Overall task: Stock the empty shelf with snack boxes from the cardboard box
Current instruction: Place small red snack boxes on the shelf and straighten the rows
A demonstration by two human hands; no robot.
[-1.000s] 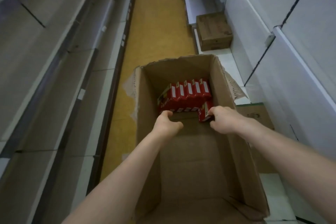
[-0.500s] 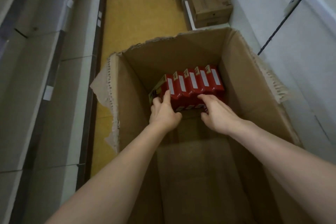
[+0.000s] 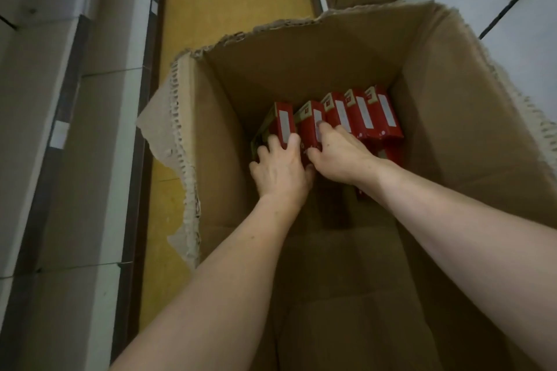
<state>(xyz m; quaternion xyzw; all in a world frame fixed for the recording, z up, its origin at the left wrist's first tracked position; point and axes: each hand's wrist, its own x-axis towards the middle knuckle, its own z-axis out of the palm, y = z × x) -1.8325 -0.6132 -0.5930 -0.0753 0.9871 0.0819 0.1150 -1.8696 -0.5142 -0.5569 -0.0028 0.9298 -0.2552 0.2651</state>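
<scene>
Both forearms reach down into the cardboard box [image 3: 301, 69], the hands almost touching. The left hand [image 3: 280, 172] grips the end snack box [image 3: 284, 120], thumb on its near face and fingers curled round its outer side. Just right of it, the right hand [image 3: 340, 156] seems to pinch the next snack box [image 3: 310, 123], fingers over the top. Beyond that grip, more red boxes [image 3: 360, 117] stand by the far wall.
</scene>
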